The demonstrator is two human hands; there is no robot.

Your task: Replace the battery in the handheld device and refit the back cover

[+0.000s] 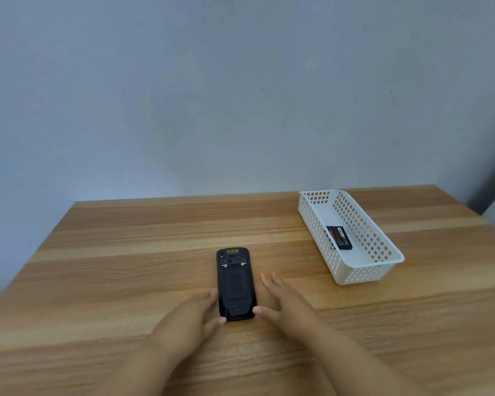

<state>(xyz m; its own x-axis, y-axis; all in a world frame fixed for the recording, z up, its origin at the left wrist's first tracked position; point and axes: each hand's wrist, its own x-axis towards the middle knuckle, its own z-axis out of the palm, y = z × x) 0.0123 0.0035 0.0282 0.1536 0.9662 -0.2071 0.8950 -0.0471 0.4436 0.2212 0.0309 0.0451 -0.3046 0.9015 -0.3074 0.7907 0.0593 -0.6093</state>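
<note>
A black handheld device lies face down on the wooden surface, its long axis running away from the person, with the back cover in place. Near its far end there is a small yellow label and two small silvery fasteners, one on each side.

The left hand rests on the surface at the device's near left corner, its thumb tip touching that corner and the other fingers lying loosely together alongside the left edge. The right hand sits on the opposite side, its thumb tip touching the near right corner, while its fingers stretch forward, spread and flat, just beside the right edge and not touching it. Neither hand grips the device; both are loosely spread and holding nothing.

To the right and further back stands a white perforated basket, set at an angle and well apart from the device. A black battery with a printed label lies inside it, against the left wall. A pale blue-grey wall rises behind the surface.
</note>
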